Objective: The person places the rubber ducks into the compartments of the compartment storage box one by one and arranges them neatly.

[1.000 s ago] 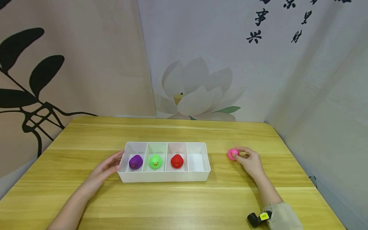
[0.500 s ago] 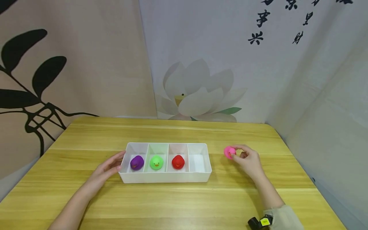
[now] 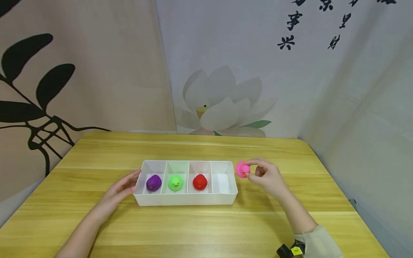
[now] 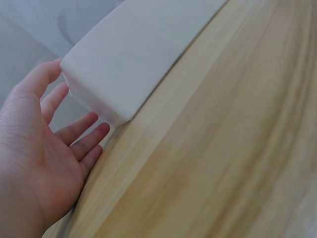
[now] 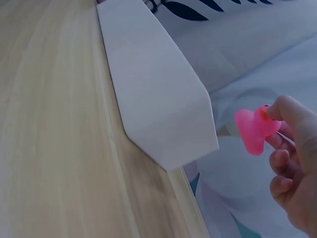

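Note:
A white box with compartments (image 3: 185, 199) lies on the table. From left to right, its compartments hold a purple rubber duck (image 3: 153, 182), a green rubber duck (image 3: 175, 182) and a red rubber duck (image 3: 200, 182); nothing lies in the rightmost one. My left hand (image 3: 117, 192) touches the box's left end, its thumb at the rim and its fingers loosely extended (image 4: 49, 144). Just right of the box, my right hand (image 3: 266, 176) pinches a pink rubber duck (image 3: 242, 170) between thumb and fingers. The right wrist view shows this duck (image 5: 253, 130) raised beside the box's end.
The wooden table (image 3: 180, 233) reaches back to a cloth backdrop (image 3: 122, 71) printed with leaves, a lotus and writing. A black device with a yellow label (image 3: 295, 249) sits at the right wrist, by the sleeve (image 3: 317, 243).
The right hand has lifted the pink duck and carried it left, close to the box's right end. The left hand and the box stay in place.

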